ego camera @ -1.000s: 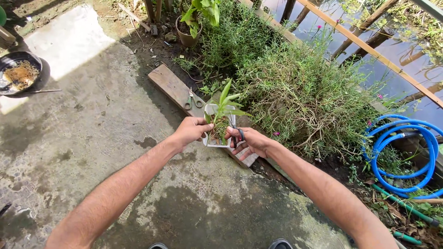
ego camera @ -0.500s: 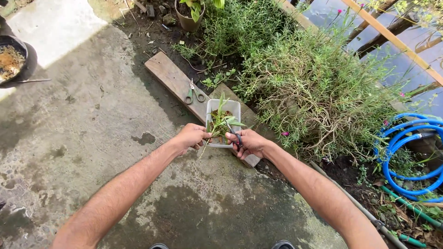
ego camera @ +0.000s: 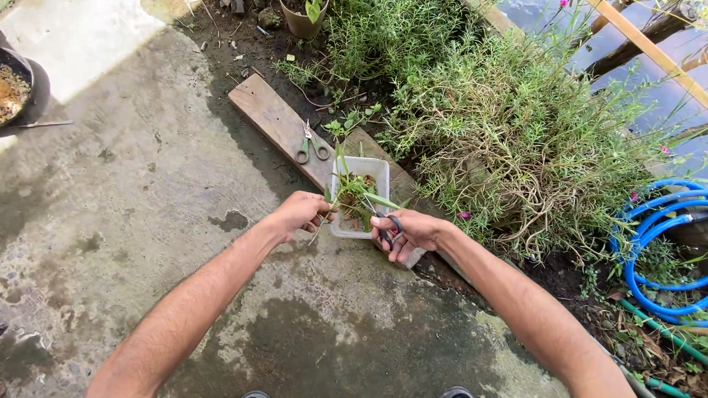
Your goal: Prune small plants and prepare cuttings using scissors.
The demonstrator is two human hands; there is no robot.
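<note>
While left hand fingers pinch seedling | leaves point upper-right | right hand fingers grip scissors

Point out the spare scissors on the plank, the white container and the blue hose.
spare scissors point(ego camera: 310, 144), head view, on the pivot.
white container point(ego camera: 380, 169), head view, on its far rim.
blue hose point(ego camera: 628, 274), head view, on the coil's left bend.

Both bare forearms stretch forward and converge. The left hand pinches with fingertips curled closed, knuckles up. The right hand is closed too, fingers hooked through, thumb on top.
</note>
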